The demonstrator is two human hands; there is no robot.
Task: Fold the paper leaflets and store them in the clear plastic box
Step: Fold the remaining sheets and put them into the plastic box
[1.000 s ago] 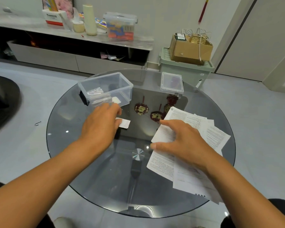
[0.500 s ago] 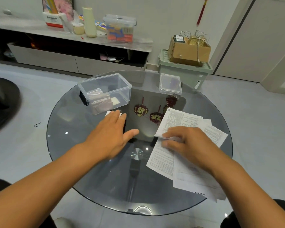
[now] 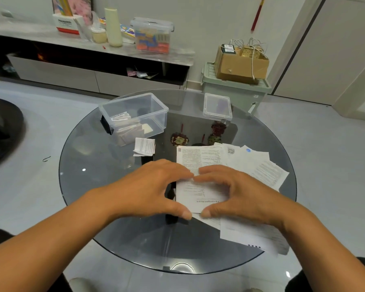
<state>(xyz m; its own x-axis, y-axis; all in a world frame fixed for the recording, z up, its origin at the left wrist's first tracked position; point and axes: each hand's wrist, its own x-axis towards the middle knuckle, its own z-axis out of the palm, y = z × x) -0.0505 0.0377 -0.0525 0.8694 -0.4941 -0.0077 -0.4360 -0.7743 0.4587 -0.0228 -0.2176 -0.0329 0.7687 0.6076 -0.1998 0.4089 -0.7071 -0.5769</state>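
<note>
Released since a moment ago, folded leaflet (image 3: 144,146) lying beside clear plastic box (image 3: 133,117); left hand (image 3: 154,188) and right hand (image 3: 238,191) pinching top leaflet (image 3: 198,186), long axis pointing away, on round glass table (image 3: 93,175).

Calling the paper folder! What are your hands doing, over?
Left hand and right hand both pinching top leaflet, mid-fold. One folded leaflet lying outside clear box. Nothing in the way.

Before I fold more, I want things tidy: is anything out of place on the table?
One folded leaflet lies on the glass table beside the clear plastic box, not inside it with the other folded ones.
</note>
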